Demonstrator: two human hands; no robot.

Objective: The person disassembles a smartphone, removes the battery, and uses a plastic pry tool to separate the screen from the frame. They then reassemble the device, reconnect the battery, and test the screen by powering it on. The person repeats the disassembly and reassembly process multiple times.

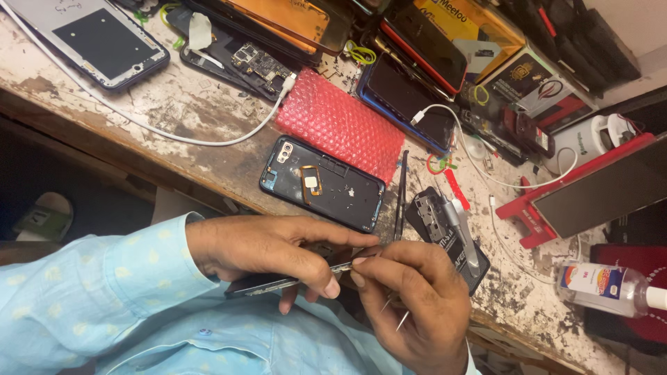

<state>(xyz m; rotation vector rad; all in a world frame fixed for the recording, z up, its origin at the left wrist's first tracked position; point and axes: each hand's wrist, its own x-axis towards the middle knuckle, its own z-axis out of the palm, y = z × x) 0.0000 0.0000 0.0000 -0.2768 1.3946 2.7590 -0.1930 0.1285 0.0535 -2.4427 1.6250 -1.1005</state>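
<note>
Both hands meet low in the view, just this side of the open phone back shell (322, 182) that lies on the bench; I take that shell as the landmark. Nearer than the shell, the left hand (267, 248) has fingers and thumb closed around a dark phone body (278, 281), held edge-on and roughly level; the right hand (424, 292) pinches thin metal tweezers (390, 305) whose tips rest at the phone body's near end, fingers narrow and tight on the tool. It looks like a fine step at the edge of the handset, perhaps picking out or seating a small part; the next move would call for a steady left grip and a light, exact pull or push with the tips, as the part itself is too small to tell. Right of the shell lie a black spudger (401, 194) and a dark fixture block (438, 222) with a grey pen-like tool (460, 226); beyond the shell sits red bubble wrap (344, 125), with a white cable (180, 135) trailing to its left; far right of the shell a clear bottle (611, 288) lies on its side; nothing blocks the hands, though the worn bench (180, 104) is crowded.
</note>
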